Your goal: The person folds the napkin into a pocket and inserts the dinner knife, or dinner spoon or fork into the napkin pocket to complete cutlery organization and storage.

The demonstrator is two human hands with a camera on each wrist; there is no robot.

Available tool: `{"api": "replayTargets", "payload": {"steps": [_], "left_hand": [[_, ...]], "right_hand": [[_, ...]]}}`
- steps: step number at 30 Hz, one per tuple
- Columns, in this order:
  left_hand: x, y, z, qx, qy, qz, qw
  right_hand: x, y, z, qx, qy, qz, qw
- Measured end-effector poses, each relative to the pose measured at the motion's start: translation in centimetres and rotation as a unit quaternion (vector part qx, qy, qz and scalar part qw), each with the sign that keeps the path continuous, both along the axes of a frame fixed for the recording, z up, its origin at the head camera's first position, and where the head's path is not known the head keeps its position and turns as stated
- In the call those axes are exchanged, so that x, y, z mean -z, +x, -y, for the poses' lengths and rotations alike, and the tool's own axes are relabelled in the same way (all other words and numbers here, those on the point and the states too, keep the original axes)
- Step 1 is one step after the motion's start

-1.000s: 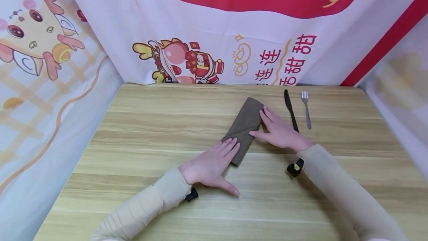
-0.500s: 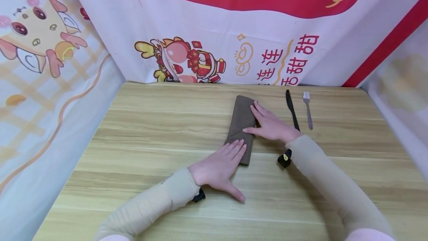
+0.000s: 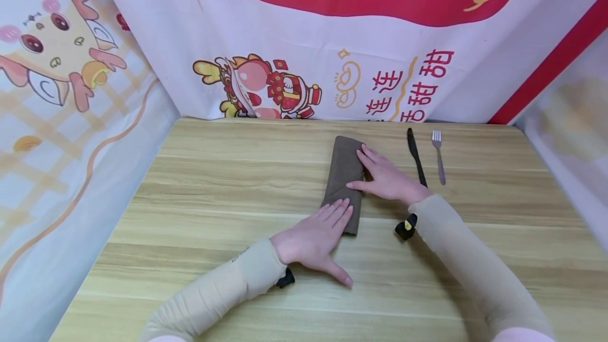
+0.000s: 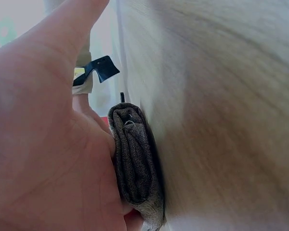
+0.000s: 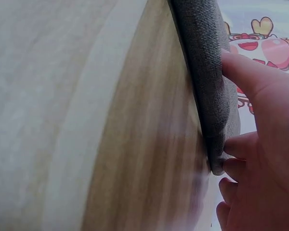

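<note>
A dark grey-brown cloth napkin (image 3: 343,170), folded into a long flat strip, lies on the wooden table, its long side running away from me. My left hand (image 3: 313,236) rests its straight fingers on the napkin's near end, the thumb spread out over the wood. At the napkin's right edge, the fingertips and thumb of my right hand (image 3: 387,177) touch the cloth near its far half. Rolled layers of the napkin (image 4: 135,159) show at its end in the left wrist view. The right wrist view shows the thumb against the thick side of the napkin (image 5: 207,72).
Right of my right hand, a black knife (image 3: 414,152) lies on the table (image 3: 214,183), its lower end close to my wrist. A fork (image 3: 439,157) lies beside it, tines away from me. A printed cloth backdrop (image 3: 285,30) hangs behind the table's far edge.
The napkin has turned from a slant to nearly straight, its far end shifting left and near end right. Both hands moved with it, mostly in the first half second.
</note>
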State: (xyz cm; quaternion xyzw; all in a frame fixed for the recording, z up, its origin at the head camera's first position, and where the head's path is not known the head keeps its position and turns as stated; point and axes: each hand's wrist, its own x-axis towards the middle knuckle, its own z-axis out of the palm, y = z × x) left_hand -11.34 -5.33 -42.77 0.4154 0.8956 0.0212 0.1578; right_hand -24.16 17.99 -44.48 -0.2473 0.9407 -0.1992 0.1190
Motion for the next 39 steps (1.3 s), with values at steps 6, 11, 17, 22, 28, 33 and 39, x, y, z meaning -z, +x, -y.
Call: {"api": "replayTargets", "payload": {"steps": [6, 11, 17, 22, 28, 33, 39], "left_hand": [[0.1, 0.0, 0.1, -0.001, 0.008, -0.004, 1.0000], [0.0, 0.1, 0.1, -0.003, 0.010, -0.012, 0.9999], [0.0, 0.2, 0.0, -0.005, 0.009, -0.016, 0.9998], [0.0, 0.1, -0.1, -0.008, 0.011, -0.008, 0.9999], [0.1, -0.1, -0.1, -0.010, 0.014, 0.002, 0.9999], [0.0, -0.3, -0.2, -0.012, 0.015, 0.005, 0.9998], [0.1, -0.6, -0.6, -0.013, 0.013, -0.003, 0.9998]], "right_hand": [[-0.7, 0.3, -1.0, 0.018, -0.025, -0.011, 0.999], [-1.5, 0.4, -2.8, 0.032, -0.039, -0.041, 0.998], [-3.0, 0.5, -5.3, 0.073, -0.073, -0.045, 0.994], [-4.1, 0.2, -7.5, 0.108, -0.098, -0.059, 0.987], [-5.4, 0.1, -9.9, 0.177, -0.128, -0.023, 0.976], [-5.6, -0.4, -11.8, 0.214, -0.117, -0.024, 0.969], [-5.9, -0.7, -13.8, 0.246, -0.116, 0.009, 0.962]]}}
